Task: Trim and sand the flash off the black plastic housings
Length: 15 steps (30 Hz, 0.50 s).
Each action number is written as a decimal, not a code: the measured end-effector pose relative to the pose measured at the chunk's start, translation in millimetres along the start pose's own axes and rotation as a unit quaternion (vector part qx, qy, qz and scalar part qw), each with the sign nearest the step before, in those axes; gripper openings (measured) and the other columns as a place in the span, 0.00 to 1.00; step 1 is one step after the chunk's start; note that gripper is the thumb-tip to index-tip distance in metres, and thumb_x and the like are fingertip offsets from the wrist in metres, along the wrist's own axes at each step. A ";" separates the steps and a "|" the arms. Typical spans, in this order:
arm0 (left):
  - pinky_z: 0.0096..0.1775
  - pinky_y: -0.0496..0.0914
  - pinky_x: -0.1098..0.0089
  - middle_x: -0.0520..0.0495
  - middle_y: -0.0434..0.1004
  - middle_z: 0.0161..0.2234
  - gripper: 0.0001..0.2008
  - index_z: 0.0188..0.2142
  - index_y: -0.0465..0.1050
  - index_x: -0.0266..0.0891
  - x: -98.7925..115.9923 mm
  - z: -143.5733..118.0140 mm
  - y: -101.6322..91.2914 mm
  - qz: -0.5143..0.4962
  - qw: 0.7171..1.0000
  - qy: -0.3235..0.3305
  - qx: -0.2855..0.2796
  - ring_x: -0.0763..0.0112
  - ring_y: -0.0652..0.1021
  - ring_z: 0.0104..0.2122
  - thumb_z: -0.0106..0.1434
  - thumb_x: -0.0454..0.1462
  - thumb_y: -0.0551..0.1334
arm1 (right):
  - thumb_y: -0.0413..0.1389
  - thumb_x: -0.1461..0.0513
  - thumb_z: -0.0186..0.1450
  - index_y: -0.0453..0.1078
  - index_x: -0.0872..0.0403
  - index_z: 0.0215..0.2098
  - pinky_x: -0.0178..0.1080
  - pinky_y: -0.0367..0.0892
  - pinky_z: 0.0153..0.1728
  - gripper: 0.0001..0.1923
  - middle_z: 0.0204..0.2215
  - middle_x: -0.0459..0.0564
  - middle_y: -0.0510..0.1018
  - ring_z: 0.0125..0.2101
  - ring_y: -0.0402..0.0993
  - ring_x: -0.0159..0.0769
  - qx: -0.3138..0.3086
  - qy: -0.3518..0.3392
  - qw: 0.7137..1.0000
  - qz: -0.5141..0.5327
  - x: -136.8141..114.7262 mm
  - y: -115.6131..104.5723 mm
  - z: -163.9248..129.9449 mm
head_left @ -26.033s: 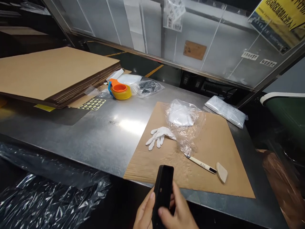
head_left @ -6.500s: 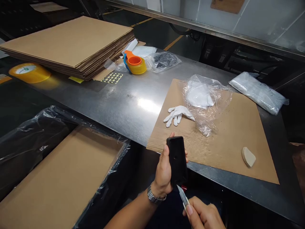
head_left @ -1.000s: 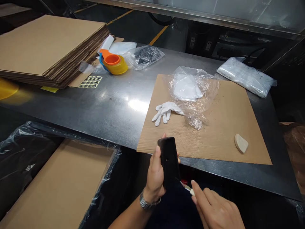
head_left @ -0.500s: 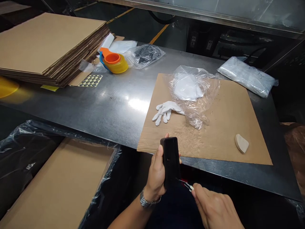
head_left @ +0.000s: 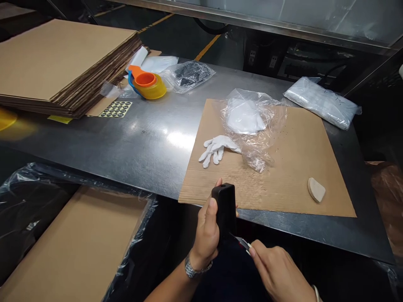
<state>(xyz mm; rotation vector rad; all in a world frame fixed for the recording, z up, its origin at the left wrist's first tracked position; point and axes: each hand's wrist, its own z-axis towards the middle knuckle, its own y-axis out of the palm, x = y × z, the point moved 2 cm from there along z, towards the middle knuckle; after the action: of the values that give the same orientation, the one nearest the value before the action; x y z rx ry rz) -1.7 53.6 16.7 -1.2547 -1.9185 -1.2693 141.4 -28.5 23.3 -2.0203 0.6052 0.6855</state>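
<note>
Partly the right hand (head_left: pixel 281 272) hides its blade (head_left: pixel 241 242) against the black case (head_left: pixel 224 212).

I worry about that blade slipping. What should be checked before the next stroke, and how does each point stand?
1. Left hand has a full grip on the black part: ok.
2. Right hand grips the small knife near the blade: ok.
3. Blade tip meets the black part's lower edge: ok.
4. Left fingers out of the blade's path: cannot tell, they wrap close by.
5. Hands protected: not ok, both are bare; the white glove lies on the cardboard sheet.
6. Part braced on the steel table: not ok, held in the air.
</note>
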 end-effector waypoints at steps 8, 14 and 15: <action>0.29 0.70 0.72 0.47 0.75 0.28 0.24 0.57 0.58 0.44 -1.2 11.8 2.4 -0.124 0.987 -0.094 -0.037 0.72 0.75 0.24 0.64 0.48 0.50 | 0.40 0.44 0.65 0.66 0.57 0.31 0.26 0.48 0.12 0.27 0.10 0.37 0.58 0.09 0.48 0.21 -0.161 0.083 0.869 0.460 6.6 7.7 1.1; 0.25 0.69 0.73 0.43 0.74 0.26 0.22 0.31 0.73 0.30 -9.9 20.1 7.4 -0.196 0.932 -0.301 -0.044 0.72 0.74 0.22 0.64 0.45 0.48 | 0.39 0.54 0.68 0.67 0.55 0.42 0.33 0.61 0.23 0.19 0.26 0.50 0.72 0.22 0.68 0.32 0.263 0.072 0.961 -0.040 57.1 -58.3 44.8; 0.25 0.69 0.72 0.43 0.75 0.26 0.23 0.31 0.73 0.29 -11.5 19.9 8.2 -0.197 0.928 -0.312 -0.053 0.71 0.74 0.21 0.64 0.45 0.48 | 0.40 0.56 0.67 0.68 0.56 0.43 0.36 0.62 0.25 0.19 0.29 0.52 0.72 0.25 0.69 0.35 0.299 0.076 0.946 -0.096 65.3 -68.0 53.0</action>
<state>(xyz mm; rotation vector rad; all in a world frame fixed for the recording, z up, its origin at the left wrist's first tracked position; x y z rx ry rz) 12.1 67.9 2.4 -1.5093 -2.6949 -1.2672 220.4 40.2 -4.0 -1.5372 0.6061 0.1902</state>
